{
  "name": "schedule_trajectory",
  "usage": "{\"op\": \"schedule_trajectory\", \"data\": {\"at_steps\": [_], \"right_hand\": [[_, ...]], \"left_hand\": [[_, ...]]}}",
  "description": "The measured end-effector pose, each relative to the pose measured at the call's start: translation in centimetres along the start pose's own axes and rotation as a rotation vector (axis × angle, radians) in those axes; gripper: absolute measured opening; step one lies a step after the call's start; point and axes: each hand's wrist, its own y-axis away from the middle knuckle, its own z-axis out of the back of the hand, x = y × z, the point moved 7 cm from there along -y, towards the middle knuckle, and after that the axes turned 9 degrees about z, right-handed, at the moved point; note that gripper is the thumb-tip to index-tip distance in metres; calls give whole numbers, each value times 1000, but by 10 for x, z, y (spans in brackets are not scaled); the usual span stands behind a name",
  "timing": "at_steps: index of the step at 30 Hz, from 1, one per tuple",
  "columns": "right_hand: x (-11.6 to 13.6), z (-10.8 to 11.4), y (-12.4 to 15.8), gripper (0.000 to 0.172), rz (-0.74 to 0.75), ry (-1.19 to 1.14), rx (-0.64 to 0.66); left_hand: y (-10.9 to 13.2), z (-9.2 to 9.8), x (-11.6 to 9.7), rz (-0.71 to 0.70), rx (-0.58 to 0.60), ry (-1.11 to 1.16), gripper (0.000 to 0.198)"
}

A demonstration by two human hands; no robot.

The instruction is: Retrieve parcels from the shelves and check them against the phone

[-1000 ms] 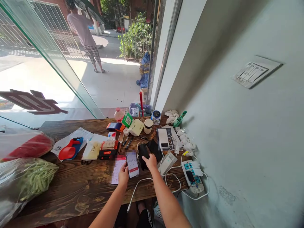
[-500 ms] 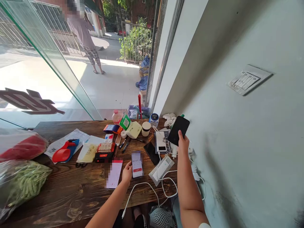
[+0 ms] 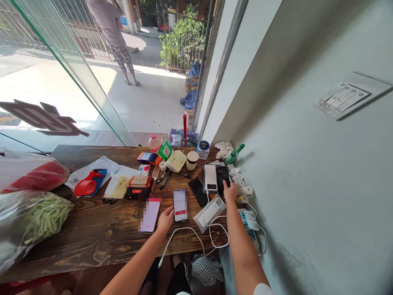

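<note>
My left hand (image 3: 166,219) rests on the wooden table (image 3: 92,237) and grips the lower edge of a phone with a lit screen (image 3: 180,204), which lies flat. My right hand (image 3: 230,191) reaches further back, with its fingers closed on a black phone (image 3: 222,176). That phone lies on a dark pad beside a white power bank (image 3: 210,178). A second black phone (image 3: 198,191) lies on the table between my hands.
A bagged white charger (image 3: 211,209), a white cable (image 3: 184,233) and a power strip (image 3: 250,225) lie by the grey wall. Bagged green beans (image 3: 39,217), watermelon (image 3: 33,176), a red scoop (image 3: 87,186) and an orange device (image 3: 138,188) sit left. A person (image 3: 113,32) stands outside.
My right hand picked a black phone up from the table's middle, lifted it toward the wall, then lowered it beside the power bank. My left hand stayed at the lit phone.
</note>
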Motion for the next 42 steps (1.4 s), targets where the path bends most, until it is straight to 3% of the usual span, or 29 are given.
{"op": "schedule_trajectory", "data": {"at_steps": [5,11,15,19,21,24,28,31,33,42], "right_hand": [[-27,-10,7,48,-60,85,113],[-28,-9,13,46,-94,149,159],[-18,6,43,52,-31,166,100],[3,11,93,52,116,103,74],[24,-4,126,48,229,13,117],[65,-49,184,50,390,-94,302],[102,-107,235,83,358,96,412],[114,-131,241,104,243,208,399],[116,-138,237,106,182,228,376],[113,-129,231,82,132,147,196]], "left_hand": [[30,15,15,89,77,27,38],[63,35,29,135,119,79,51],[81,50,37,142,127,118,59],[95,72,48,147,122,147,55],[99,87,55,167,101,185,51],[104,114,68,214,15,290,39],[119,154,91,292,-131,418,26],[133,180,111,342,-198,494,24],[142,195,125,366,-229,536,23],[167,232,174,440,-319,665,24]]}}
